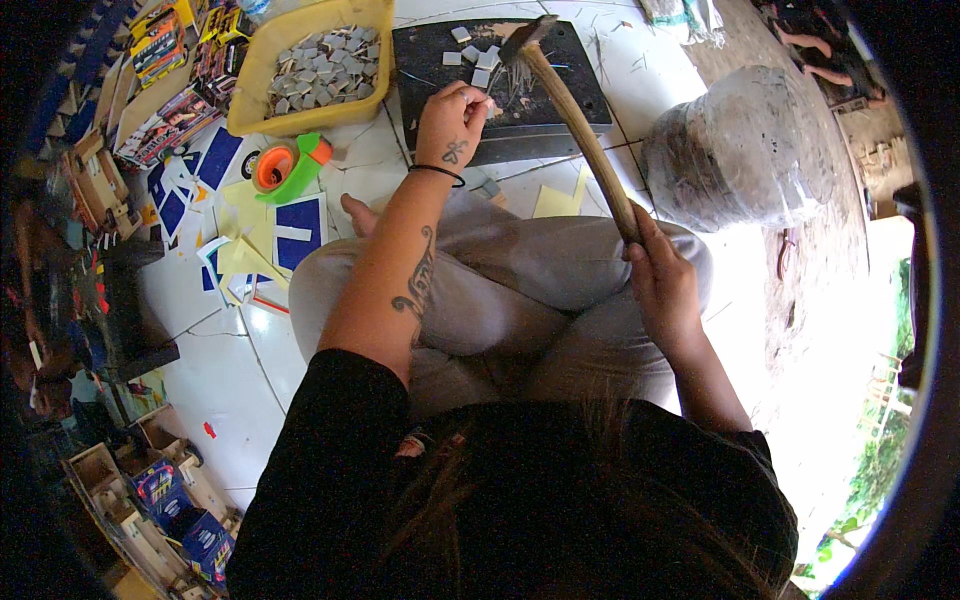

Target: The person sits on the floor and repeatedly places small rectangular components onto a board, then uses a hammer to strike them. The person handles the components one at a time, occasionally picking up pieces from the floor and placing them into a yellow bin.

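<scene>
My right hand (662,285) grips the lower end of a wooden-handled hammer (590,145). The hammer's metal head is up at the far end, over a low black block (425,50). My left hand (452,118) reaches over the block's near edge, thumb and fingers pinched together; whatever sits between them is too small and hidden to name. Thin loose nails (520,85) lie in a heap beside those fingertips. Several small square grey pieces (481,77) with pale edges are scattered on the block, just beyond the left hand.
A yellow basin (310,124) of similar grey pieces stands left of the block. Nearer are a green tape dispenser (295,180) and blue and yellow paper scraps (245,230). Wooden toy trucks (160,500) line the left side. On the right sits a bulky plastic-wrapped bundle (740,145).
</scene>
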{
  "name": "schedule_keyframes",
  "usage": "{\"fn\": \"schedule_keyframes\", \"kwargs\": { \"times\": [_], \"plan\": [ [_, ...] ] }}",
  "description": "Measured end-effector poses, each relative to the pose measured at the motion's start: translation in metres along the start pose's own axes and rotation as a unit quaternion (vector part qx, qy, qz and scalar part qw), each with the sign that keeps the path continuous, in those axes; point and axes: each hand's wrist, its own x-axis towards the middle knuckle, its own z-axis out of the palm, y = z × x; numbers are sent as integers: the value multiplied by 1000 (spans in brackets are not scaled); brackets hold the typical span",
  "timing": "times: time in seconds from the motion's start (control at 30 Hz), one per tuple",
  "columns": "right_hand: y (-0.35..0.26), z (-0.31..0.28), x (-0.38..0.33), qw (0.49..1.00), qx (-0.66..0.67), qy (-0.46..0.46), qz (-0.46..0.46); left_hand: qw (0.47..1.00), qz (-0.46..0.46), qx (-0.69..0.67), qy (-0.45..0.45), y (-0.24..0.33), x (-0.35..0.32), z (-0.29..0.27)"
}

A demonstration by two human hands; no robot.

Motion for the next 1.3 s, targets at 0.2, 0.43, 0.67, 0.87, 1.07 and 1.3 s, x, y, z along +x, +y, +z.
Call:
{"fn": "schedule_keyframes", "kwargs": {
  "times": [0.2, 0.43, 0.67, 0.87, 1.07, 1.3],
  "plan": [
    [4, 7, -1, 998, -37, -38, -39, 998, 12, 57, -1, 1, 0, -2],
    [2, 4, 4, 998, -21, 30, -51, 999, -37, 11, -31, -2, -1, -1],
    [3, -1, 6, 1000, -12, -1, -21, 998, -34, 26, -35, 1, -1, -3],
    [3, -2, 7, 1000, 17, -5, 4, 997, -30, 38, -55, 6, 0, -5],
    [2, -4, 8, 1000, 22, -15, -1, 995, 0, 93, -29, 9, 2, -3],
    [0, -3, 6, 1000, 10, -19, 12, 982, 69, 174, 5, 5, -4, 3]
  ]
}}
